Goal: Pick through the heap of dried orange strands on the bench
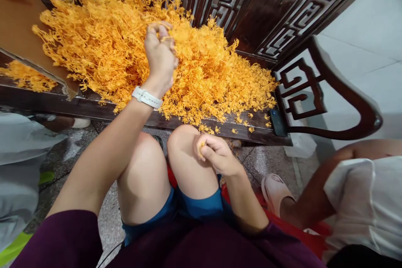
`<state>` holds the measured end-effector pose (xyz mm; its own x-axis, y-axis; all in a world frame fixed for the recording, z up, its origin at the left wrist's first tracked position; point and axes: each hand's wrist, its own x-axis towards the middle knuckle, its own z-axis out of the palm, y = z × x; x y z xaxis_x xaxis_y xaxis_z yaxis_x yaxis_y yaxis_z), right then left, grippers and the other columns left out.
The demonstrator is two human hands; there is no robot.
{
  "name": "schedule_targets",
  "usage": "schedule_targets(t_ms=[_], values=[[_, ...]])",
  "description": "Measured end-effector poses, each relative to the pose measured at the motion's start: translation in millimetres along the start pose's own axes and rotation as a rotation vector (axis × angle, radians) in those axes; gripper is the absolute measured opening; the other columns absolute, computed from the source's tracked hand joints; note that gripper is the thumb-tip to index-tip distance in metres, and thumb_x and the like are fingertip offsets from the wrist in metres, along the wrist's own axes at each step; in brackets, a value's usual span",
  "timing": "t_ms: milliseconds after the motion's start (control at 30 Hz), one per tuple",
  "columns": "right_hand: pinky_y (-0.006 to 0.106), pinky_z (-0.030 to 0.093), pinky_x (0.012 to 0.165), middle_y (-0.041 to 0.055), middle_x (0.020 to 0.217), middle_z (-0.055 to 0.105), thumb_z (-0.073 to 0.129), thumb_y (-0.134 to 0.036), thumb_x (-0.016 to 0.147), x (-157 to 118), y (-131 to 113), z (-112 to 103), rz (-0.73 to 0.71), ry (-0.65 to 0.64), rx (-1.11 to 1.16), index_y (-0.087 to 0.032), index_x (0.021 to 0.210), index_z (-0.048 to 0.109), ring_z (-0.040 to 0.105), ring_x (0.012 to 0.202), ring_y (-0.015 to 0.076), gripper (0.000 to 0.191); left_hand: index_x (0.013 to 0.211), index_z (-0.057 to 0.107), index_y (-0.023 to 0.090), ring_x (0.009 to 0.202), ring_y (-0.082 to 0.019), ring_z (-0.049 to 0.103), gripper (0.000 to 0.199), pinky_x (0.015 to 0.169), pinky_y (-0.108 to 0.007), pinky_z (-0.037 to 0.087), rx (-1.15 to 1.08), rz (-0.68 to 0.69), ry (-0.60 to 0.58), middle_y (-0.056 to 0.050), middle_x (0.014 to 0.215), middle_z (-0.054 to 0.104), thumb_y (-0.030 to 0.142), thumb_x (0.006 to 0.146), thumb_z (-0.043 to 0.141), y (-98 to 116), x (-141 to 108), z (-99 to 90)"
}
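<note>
A big heap of orange plastic pieces with thin stems and small branching tips covers the dark wooden bench. My left hand, with a white watch band at the wrist, is over the middle of the heap, its fingers closed round thin orange pieces. Near my right knee, my right hand is curled, and a small orange piece shows between thumb and fingers. Several loose orange pieces lie along the bench's front edge.
Cardboard stands at the left on the bench. A carved armrest rises at the right, beside a dark phone-like object. People sit at both sides; one's pink clog is on the floor. A plastic bag lies behind.
</note>
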<state>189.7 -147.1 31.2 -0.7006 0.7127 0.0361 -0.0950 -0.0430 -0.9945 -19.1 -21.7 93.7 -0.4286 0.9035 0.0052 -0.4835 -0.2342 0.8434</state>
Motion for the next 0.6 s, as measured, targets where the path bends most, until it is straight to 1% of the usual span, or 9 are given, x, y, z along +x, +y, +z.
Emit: schedule_targets(t_ms=[33, 133, 233, 300, 333, 367, 433, 500, 600], values=[[0.031, 0.037, 0.061, 0.0001, 0.070, 0.055, 0.061, -0.045, 0.103, -6.6, -2.0, -0.7, 0.012, -0.028, -0.014, -0.021, 0.082, 0.061, 0.048, 0.062, 0.0148, 0.032, 0.093, 0.044, 0.025, 0.054, -0.007, 0.025, 0.019, 0.053, -0.026, 0.014, -0.033, -0.054, 0.007, 0.006, 0.068, 0.049, 0.010, 0.105, 0.045, 0.1, 6.5, -5.2], [0.029, 0.038, 0.059, 0.0000, 0.071, 0.058, 0.065, -0.037, 0.101, -18.3, -14.1, -6.3, 0.063, -0.056, -0.051, -0.019, 0.087, 0.066, 0.049, 0.062, 0.0135, 0.023, 0.099, 0.052, 0.029, 0.044, -0.008, 0.022, 0.011, 0.045, -0.028, 0.013, -0.124, -0.236, 0.041, 0.007, 0.057, 0.042, 0.019, 0.103, 0.050, -6.5, 14.8, -10.9], [0.027, 0.040, 0.060, 0.0015, 0.076, 0.064, 0.070, -0.027, 0.098, -17.5, -27.4, -18.6, 0.082, -0.192, -0.167, -0.017, 0.100, 0.075, 0.054, 0.065, 0.0118, 0.011, 0.098, 0.059, 0.030, 0.035, -0.008, 0.025, 0.008, 0.039, -0.027, 0.014, -0.285, -0.379, 0.003, 0.008, 0.050, 0.040, 0.023, 0.098, 0.056, -11.0, 10.5, -5.2], [0.028, 0.044, 0.062, 0.0027, 0.076, 0.067, 0.071, -0.026, 0.097, -12.2, -31.6, -31.5, 0.036, -0.268, -0.171, -0.018, 0.106, 0.079, 0.059, 0.066, 0.0132, 0.014, 0.094, 0.061, 0.030, 0.032, -0.008, 0.025, 0.011, 0.036, -0.026, 0.014, -0.402, -0.438, -0.016, 0.009, 0.046, 0.039, 0.020, 0.096, 0.056, -8.7, 6.1, -0.9], [0.029, 0.045, 0.061, 0.0021, 0.072, 0.067, 0.072, -0.030, 0.097, -8.3, -32.0, -39.2, -0.021, -0.235, -0.114, -0.020, 0.105, 0.080, 0.059, 0.064, 0.0138, 0.016, 0.091, 0.061, 0.029, 0.031, -0.008, 0.025, 0.013, 0.035, -0.026, 0.014, -0.452, -0.455, -0.022, 0.008, 0.045, 0.039, 0.018, 0.096, 0.055, -6.4, 4.1, 0.6], [0.029, 0.045, 0.059, 0.0013, 0.069, 0.065, 0.071, -0.038, 0.097, -3.6, -31.5, -47.3, -0.081, -0.142, -0.027, -0.022, 0.102, 0.080, 0.058, 0.062, 0.0144, 0.019, 0.088, 0.060, 0.028, 0.030, -0.008, 0.025, 0.016, 0.034, -0.025, 0.015, -0.492, -0.469, -0.030, 0.008, 0.045, 0.039, 0.016, 0.096, 0.053, -3.7, 2.4, 1.7], [0.030, 0.046, 0.056, 0.0006, 0.068, 0.063, 0.064, -0.059, 0.096, 7.8, -29.2, -62.4, -0.164, 0.166, 0.170, -0.027, 0.100, 0.078, 0.054, 0.059, 0.0154, 0.035, 0.081, 0.056, 0.025, 0.030, -0.007, 0.023, 0.023, 0.033, -0.024, 0.015, -0.547, -0.501, -0.046, 0.008, 0.044, 0.036, 0.011, 0.097, 0.047, 1.5, -1.2, 3.3], [0.030, 0.048, 0.056, 0.0027, 0.078, 0.066, 0.051, -0.072, 0.096, 20.5, -26.2, -71.4, -0.135, 0.410, 0.298, -0.028, 0.107, 0.076, 0.054, 0.063, 0.0163, 0.052, 0.078, 0.052, 0.024, 0.030, -0.006, 0.022, 0.027, 0.033, -0.023, 0.016, -0.574, -0.530, -0.057, 0.008, 0.045, 0.035, 0.009, 0.098, 0.043, 5.4, -6.1, 5.5], [0.028, 0.051, 0.060, 0.0045, 0.094, 0.070, 0.052, -0.069, 0.095, 38.0, -18.8, -65.5, -0.019, 0.518, 0.387, -0.026, 0.116, 0.073, 0.057, 0.069, 0.0150, 0.052, 0.080, 0.053, 0.022, 0.031, -0.005, 0.022, 0.026, 0.033, -0.022, 0.017, -0.584, -0.542, -0.070, 0.008, 0.048, 0.038, 0.009, 0.099, 0.041, 7.3, -16.6, 11.8]])
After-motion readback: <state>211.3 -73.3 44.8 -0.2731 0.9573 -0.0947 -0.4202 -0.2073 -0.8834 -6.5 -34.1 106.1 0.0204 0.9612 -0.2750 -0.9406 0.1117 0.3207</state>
